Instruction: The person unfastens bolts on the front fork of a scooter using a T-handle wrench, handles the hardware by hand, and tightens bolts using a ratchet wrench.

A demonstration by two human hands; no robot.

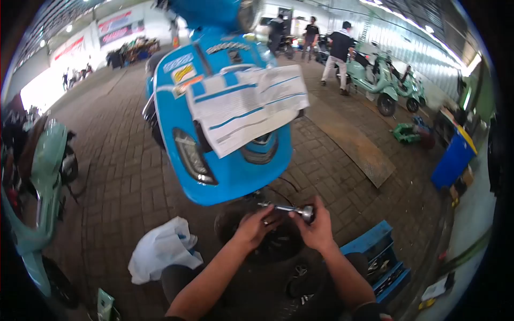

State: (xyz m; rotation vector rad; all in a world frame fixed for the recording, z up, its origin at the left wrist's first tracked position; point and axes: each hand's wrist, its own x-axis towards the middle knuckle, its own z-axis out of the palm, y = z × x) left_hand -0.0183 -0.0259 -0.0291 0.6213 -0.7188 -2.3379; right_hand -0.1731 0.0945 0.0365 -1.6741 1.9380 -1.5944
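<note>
Both of my hands are close together below the front of a blue scooter [230, 184]. My left hand [256, 229] is closed around the slim end of a shiny metal tool with a round head [284, 207]. My right hand [317, 229] grips the same tool near its round end, fingers curled about it. Its exact kind is not clear. Under my hands is a dark round thing, perhaps a tyre or basin [276, 246], partly hidden by them. Printed paper sheets [251, 104] are draped over the scooter's front.
A white plastic bag [160, 251] lies left of my legs. An open blue toolbox [383, 246] with tools stands to the right. Pale green scooters stand at the left [45, 166] and back right [375, 77], people near the latter. A metal plate [353, 152] lies on the paving.
</note>
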